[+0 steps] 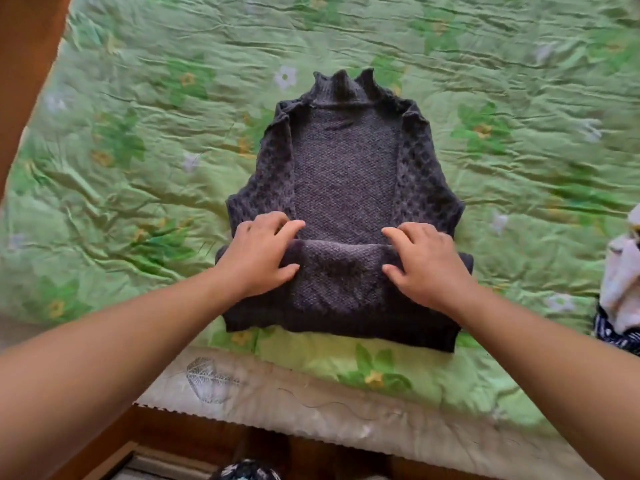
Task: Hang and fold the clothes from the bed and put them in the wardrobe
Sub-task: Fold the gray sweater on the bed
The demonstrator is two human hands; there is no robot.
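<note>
Left hand [263, 252] and right hand [424, 263] each pinch the sweater [346, 168] hem folded at 6 o'clock; pushing unevenly toward 12 probably skews the fold, tbh.

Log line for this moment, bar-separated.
step: fold, hem turned up | item: dark grey knitted sweater on green floral bedspread | left hand: grips fold | right hand: grips fold

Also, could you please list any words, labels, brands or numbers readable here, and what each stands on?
None: no text is readable anywhere. The dark knitted sweater shows no tag, the green floral bedspread only printed flowers, the pale sheet edge only a leaf motif, and the clothes pile at the right only patterns.
</note>
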